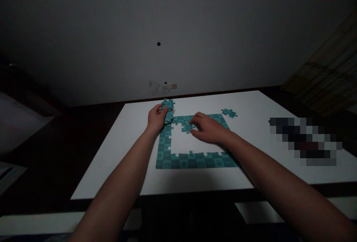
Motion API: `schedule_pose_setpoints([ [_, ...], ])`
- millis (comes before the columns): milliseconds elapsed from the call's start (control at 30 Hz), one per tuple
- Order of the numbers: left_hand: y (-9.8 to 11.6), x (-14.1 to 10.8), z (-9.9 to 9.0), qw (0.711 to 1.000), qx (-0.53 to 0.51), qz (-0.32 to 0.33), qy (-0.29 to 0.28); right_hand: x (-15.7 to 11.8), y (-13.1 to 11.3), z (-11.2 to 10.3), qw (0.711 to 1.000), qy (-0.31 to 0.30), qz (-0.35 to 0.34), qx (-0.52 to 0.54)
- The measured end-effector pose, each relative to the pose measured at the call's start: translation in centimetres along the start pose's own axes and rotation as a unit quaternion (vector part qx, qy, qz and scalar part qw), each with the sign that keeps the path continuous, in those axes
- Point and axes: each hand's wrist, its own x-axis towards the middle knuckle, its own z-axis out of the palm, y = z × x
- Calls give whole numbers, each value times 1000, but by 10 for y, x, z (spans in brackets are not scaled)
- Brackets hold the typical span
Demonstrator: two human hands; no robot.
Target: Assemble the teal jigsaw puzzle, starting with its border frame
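A teal jigsaw puzzle [189,161] lies on the white table, its border joined into a frame around a bare white middle. My left hand [157,118] is closed around several teal puzzle pieces [168,104], held by the puzzle's far left corner. Inside the far side of the frame, my right hand [208,127] has thumb and fingertips at the edge of a teal puzzle piece [186,127]. This piece appears to sit flat against the far border. Part of the frame's right side is hidden by my right hand and forearm.
One loose puzzle piece [229,113] lies on the white table [117,152] beyond the puzzle's far right corner. A blurred-out item [305,141] rests at the right. Behind the table stands a grey wall with a socket strip [169,86]. A curtain [326,67] hangs at the right.
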Motion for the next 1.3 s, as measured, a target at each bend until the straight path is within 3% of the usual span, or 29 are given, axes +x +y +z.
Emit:
schedule_pose_setpoints([
  [200, -2, 2, 0, 1000, 8, 2, 0, 0, 2, 7, 999, 14, -31, -17],
  [433, -3, 2, 0, 1000, 12, 2, 2, 0, -1, 12, 998, -13, 7, -53],
  [567, 0, 1, 1, 1000, 15, 5, 8, 1, 0, 8, 1000, -7, -1, 16],
  [667, 2, 0, 1, 1000, 12, 5, 7, 2, 0, 3, 989, -2, 13, 145],
  [833, 2, 1, 2, 1000, 8, 8, 3, 2, -5, -7, 913, -122, 73, 383],
  [967, 1, 1, 2, 1000, 16, 13, 8, 0, -10, -10, 895, -178, 87, 399],
  [1300, 3, 0, 2, 1000, 6, 5, -3, 0, -5, -1, 909, -163, 79, 375],
])
